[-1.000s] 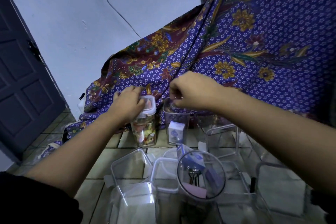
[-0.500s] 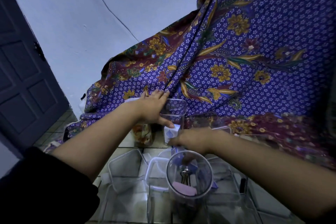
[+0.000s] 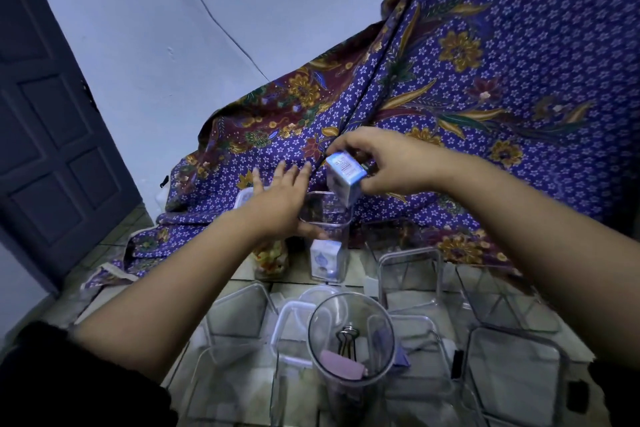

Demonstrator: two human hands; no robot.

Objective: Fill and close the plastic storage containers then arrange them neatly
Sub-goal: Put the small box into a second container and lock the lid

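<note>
A tall clear square container (image 3: 329, 239) stands on the tiled floor with one small white-and-blue box (image 3: 323, 258) at its bottom. My left hand (image 3: 282, 206) grips its upper left side, thumb across the front. My right hand (image 3: 384, 163) holds a second small blue-and-white box (image 3: 344, 178) tilted just above the container's open mouth. Left of it stands a closed container (image 3: 270, 258) with a white lid, full of colourful pieces, partly hidden by my left wrist.
Several empty clear containers (image 3: 408, 274) and loose lids (image 3: 294, 333) crowd the floor in front. A round clear jar (image 3: 349, 347) nearest me holds binder clips and a pink item. A purple batik cloth (image 3: 485, 97) drapes behind; a dark door (image 3: 45, 135) is at left.
My right hand dropped to the floor, picked up a small blue box and lifted it over the tall container. My left hand shifted from the filled lidded container to the tall container.
</note>
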